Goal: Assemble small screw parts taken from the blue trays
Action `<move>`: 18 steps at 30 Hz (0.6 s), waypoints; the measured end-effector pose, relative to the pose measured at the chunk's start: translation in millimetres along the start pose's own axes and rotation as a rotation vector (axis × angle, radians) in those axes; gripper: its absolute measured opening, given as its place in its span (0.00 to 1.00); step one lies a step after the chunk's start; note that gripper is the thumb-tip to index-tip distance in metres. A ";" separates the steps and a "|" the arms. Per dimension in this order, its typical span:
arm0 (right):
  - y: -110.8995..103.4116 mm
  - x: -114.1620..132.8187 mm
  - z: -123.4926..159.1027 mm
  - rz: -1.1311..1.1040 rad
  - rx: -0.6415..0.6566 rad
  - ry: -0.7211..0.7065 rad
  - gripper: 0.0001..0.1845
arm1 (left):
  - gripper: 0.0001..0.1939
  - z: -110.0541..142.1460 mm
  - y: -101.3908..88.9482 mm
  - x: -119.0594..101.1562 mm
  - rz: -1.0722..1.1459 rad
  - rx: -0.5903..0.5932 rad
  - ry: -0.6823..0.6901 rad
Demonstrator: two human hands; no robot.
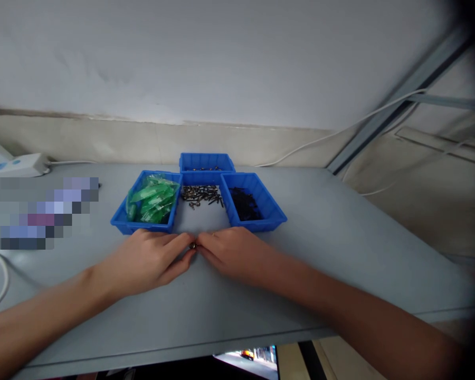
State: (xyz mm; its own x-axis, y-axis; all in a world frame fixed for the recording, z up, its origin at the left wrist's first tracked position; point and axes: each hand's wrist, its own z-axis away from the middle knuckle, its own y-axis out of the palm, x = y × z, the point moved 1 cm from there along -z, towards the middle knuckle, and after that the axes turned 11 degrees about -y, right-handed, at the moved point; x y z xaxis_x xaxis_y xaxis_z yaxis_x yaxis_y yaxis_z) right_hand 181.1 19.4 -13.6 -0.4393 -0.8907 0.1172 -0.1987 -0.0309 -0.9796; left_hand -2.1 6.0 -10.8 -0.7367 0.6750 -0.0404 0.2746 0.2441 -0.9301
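My left hand (152, 258) and my right hand (231, 253) meet fingertip to fingertip above the table. Between them, both pinch a small shiny metal piece (193, 245), mostly covered by the fingers; its exact kind is too small to tell. Beyond the hands lies a loose pile of small dark and brass-coloured metal parts (200, 194). To its left is a blue bin (121, 226) holding green plastic packets (154, 198). A second blue bin (267, 200), on the right, contains thin black pieces (243, 205).
A third blue bin (206, 161) with small parts stands behind the pile near the wall. White power strips (24, 166) are at the far left, by a blurred-out object (47, 214). White cables run along the table (320, 253), and a metal frame post (383, 119) rises at right.
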 end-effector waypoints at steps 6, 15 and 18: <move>-0.1 0.0 0.0 0.011 0.008 -0.014 0.06 | 0.12 -1.6 0.0 0.0 -0.003 0.014 0.000; 0.6 -0.3 1.1 0.066 0.009 -0.025 0.06 | 0.12 0.0 1.5 1.3 -0.017 0.061 -0.030; 0.1 -0.5 1.4 0.067 0.012 -0.019 0.06 | 0.12 0.0 2.2 1.3 -0.027 0.060 -0.032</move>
State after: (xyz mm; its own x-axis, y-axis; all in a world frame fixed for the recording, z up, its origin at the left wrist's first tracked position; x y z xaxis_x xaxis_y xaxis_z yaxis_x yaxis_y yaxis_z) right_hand 182.5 19.3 -14.0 -0.4348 -0.8992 0.0484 -0.1590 0.0238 -0.9870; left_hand -2.4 7.4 -12.9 -0.7627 0.6463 -0.0257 0.2175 0.2189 -0.9512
